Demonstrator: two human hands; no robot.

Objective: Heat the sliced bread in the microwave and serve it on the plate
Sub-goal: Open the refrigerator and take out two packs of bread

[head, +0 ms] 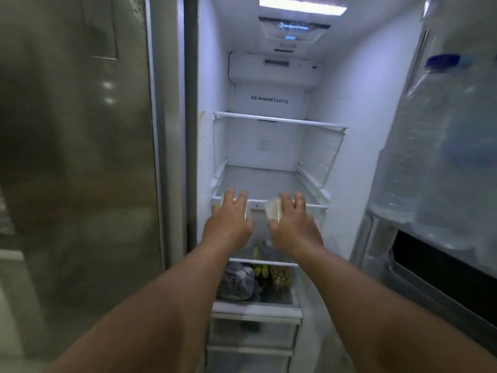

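Note:
Both my arms reach into an open fridge at the front edge of its middle glass shelf (269, 181). My left hand (228, 219) grips a pale slice of bread (248, 211), of which only a thin edge shows beside the fingers. My right hand (293, 222) grips a second slice of bread (273, 210), whose whitish face shows left of the thumb. The two slices are held apart, just above the shelf's front rim. No microwave or plate is in view.
The fridge's upper shelf (279, 121) stands above. Below the hands a lower shelf holds a dark bag (236, 284), bananas (262, 271) and a yellowish pack (279, 277). The open door on the right carries large water bottles (430, 146). A steel door (75, 157) is shut at left.

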